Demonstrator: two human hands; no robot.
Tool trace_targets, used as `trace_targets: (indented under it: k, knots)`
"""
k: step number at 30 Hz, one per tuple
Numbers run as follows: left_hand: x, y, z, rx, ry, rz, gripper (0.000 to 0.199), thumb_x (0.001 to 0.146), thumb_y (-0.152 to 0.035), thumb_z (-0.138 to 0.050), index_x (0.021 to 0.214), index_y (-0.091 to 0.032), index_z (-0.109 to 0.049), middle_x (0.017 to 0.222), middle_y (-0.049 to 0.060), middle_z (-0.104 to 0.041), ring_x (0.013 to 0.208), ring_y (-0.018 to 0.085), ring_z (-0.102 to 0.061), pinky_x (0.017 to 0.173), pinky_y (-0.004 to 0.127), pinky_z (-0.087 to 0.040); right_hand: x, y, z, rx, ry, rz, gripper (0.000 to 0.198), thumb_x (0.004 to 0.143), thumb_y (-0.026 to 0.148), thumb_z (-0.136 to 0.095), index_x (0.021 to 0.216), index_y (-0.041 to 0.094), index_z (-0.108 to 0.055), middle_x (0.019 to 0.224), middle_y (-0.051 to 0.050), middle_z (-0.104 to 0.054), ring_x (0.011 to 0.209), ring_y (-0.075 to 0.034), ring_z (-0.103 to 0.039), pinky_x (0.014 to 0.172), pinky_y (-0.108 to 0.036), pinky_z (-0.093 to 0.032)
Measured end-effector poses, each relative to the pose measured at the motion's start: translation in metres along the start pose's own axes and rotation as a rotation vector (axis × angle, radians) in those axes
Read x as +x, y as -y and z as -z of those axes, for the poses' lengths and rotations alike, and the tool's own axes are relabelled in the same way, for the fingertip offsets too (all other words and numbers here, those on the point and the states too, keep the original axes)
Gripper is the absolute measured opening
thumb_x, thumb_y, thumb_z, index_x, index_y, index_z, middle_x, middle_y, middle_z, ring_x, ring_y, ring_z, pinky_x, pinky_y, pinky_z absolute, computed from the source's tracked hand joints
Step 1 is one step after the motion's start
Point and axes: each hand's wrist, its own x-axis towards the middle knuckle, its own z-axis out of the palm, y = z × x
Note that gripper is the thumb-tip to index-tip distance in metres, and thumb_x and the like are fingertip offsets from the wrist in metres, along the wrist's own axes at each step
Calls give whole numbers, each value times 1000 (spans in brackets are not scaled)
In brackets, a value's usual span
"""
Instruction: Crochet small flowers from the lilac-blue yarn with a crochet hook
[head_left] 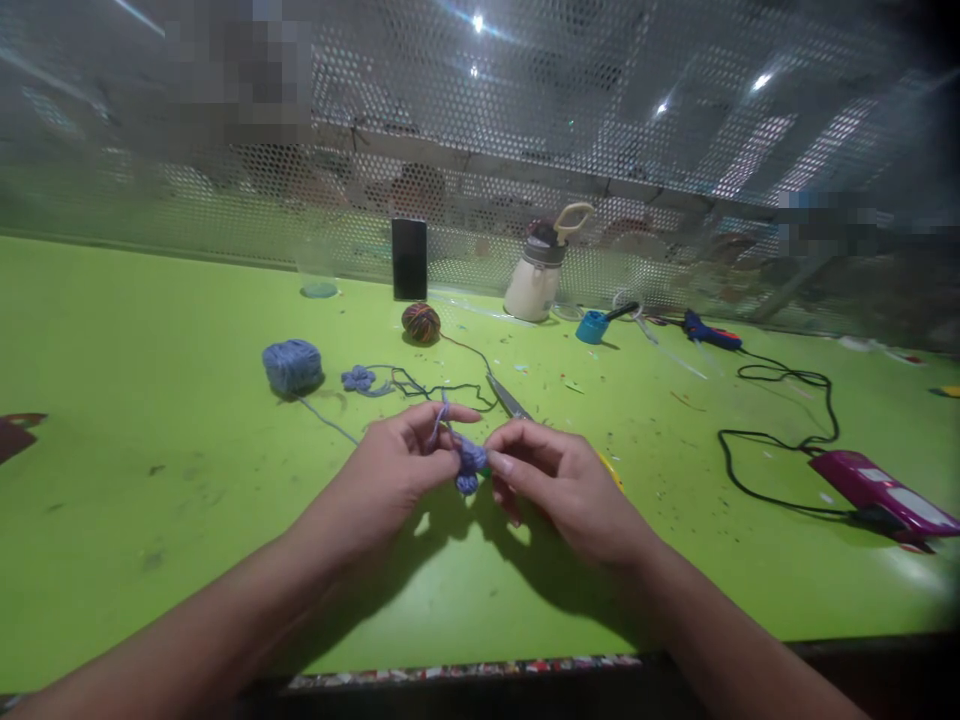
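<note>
Between my two hands is a small crocheted piece [470, 459] of blue-violet yarn, with a rounded lobe hanging below. My left hand [401, 462] pinches its left side, and a strand of the yarn passes up around the raised index finger. My right hand [551, 475] is closed in a pinch at the piece's right edge; a small green spot shows by its fingertips, too small to name. From a ball of blue-violet yarn [292, 366] at the left, a strand runs to my left hand. Beyond the hands lie a finished-looking yarn flower [359, 378] and scissors [510, 398], their handles partly behind my right hand.
A multicoloured yarn ball [421, 323], a black phone [409, 260], a white bottle [535, 280] and a blue tape-like holder [592, 327] stand at the back. To the right are a glue gun [711, 331] and a magenta device [877, 492] with a looping black cord. Perforated metal [480, 180] rises behind.
</note>
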Motion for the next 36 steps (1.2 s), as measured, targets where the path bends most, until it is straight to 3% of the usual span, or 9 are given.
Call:
trace_targets:
  k: [12,20,25,30,36]
  knots:
    - [-1,-3,-4,150,12,-92,37,73,-17,-69,109,-18,-62,75,-4,-58,67,13,-53,65,28,-38,0,12,0,-138,44,-36,12,83,26,-66,80,14,-63,63,3,-54,51,-8,-48,46,-21,-39]
    - [-1,-7,1,199,89,-62,33,75,-19,-69,108,-17,-65,76,-3,-61,68,13,-52,67,28,-37,-1,12,5,-141,93,-86,11,79,22,-70,76,16,-62,55,6,-47,47,-7,-39,43,-19,-29]
    - [-3,-9,4,54,168,6,35,72,-12,-70,106,-19,-68,78,-3,-64,73,12,-56,71,26,-40,-2,10,9,-9,88,-128,11,78,21,-69,75,17,-60,52,8,-45,40,-5,-35,38,-18,-25]
    - [-6,-7,0,-185,226,44,33,69,-7,-71,99,-20,-72,78,-2,-68,72,9,-58,70,21,-41,-2,2,5,178,60,-112,12,76,21,-70,75,17,-59,53,8,-49,40,-4,-39,39,-17,-31]
    - [-9,-7,0,-215,288,64,38,73,-5,-67,107,-21,-71,77,-1,-70,70,9,-60,66,20,-43,-2,1,-4,203,-4,-179,13,71,21,-71,71,17,-59,46,10,-46,35,-4,-36,36,-16,-29]
